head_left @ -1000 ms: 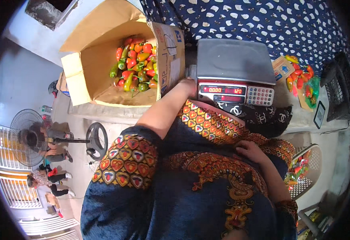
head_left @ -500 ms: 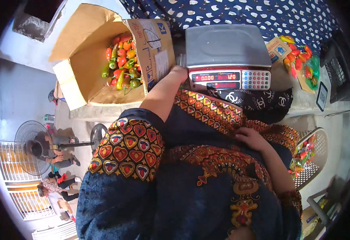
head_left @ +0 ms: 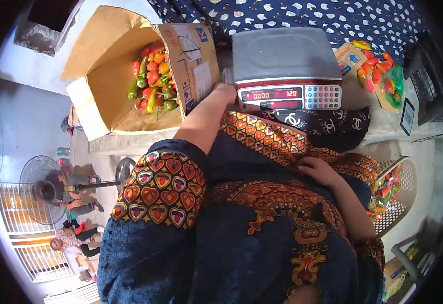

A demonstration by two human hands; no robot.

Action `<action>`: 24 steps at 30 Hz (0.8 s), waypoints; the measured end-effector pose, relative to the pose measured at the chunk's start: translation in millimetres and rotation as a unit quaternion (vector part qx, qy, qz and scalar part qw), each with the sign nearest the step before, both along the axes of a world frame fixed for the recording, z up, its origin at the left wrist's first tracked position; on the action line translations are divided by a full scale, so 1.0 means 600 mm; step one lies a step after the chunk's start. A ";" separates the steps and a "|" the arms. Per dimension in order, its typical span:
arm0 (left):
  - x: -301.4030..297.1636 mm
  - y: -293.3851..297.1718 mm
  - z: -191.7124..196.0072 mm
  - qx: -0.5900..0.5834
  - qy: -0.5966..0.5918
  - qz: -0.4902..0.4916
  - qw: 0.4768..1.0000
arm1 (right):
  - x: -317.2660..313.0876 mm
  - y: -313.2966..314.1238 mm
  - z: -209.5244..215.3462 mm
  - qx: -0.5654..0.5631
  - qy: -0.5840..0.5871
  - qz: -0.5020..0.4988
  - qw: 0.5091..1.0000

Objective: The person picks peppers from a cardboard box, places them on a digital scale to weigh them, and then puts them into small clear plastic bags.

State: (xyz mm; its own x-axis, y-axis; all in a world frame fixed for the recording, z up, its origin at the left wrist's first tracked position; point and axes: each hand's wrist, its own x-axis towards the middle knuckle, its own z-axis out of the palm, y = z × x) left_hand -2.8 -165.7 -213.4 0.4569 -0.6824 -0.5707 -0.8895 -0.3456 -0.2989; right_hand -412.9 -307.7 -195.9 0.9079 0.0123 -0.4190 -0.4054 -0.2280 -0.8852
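My left hand [head_left: 225, 95] is in the narrow gap between an open cardboard box [head_left: 201, 66] and a digital weighing scale [head_left: 285, 55]. Its fingers lie mostly in shadow beside the scale's front corner, so their grip is hidden. Red, orange and green peppers [head_left: 153, 78] fill part of the tilted box. Nothing lies on the scale's grey pan, and its red display is lit. On the patterned cloth over my lap rests my right hand [head_left: 317, 169], palm down and loosely open, holding nothing.
More peppers [head_left: 376, 71] and a green plastic bag [head_left: 395, 83] sit right of the scale, near a framed code card [head_left: 407, 116] and a black crate [head_left: 429, 93]. Bagged peppers fill a pale basket [head_left: 406, 190] lower right. A standing fan [head_left: 44, 190] and other people are at left.
The view has shifted slightly. My left hand stays between the box and the scale, and my right hand stays on my lap. A person at far left has turned their head.
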 end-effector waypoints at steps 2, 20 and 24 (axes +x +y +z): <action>0.003 -0.007 -0.006 -0.027 0.000 0.064 0.998 | -0.002 0.000 0.001 -0.003 -0.011 -0.006 1.000; -0.213 0.014 0.323 -0.184 0.089 0.092 0.975 | 0.003 -0.013 0.030 -0.018 -0.039 -0.140 0.989; -0.352 0.030 0.410 -0.287 0.356 -0.093 0.885 | 0.045 0.035 0.208 -0.233 -0.374 -0.170 0.882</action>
State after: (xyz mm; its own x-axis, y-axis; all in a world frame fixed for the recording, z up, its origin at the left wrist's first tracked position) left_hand -213.9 -148.0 32.9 -0.0283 -0.9786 -0.2041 -0.8393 -0.0877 0.5366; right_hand -385.8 -286.6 -70.9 0.8512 -0.3284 0.4095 0.1366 -0.6148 -0.7768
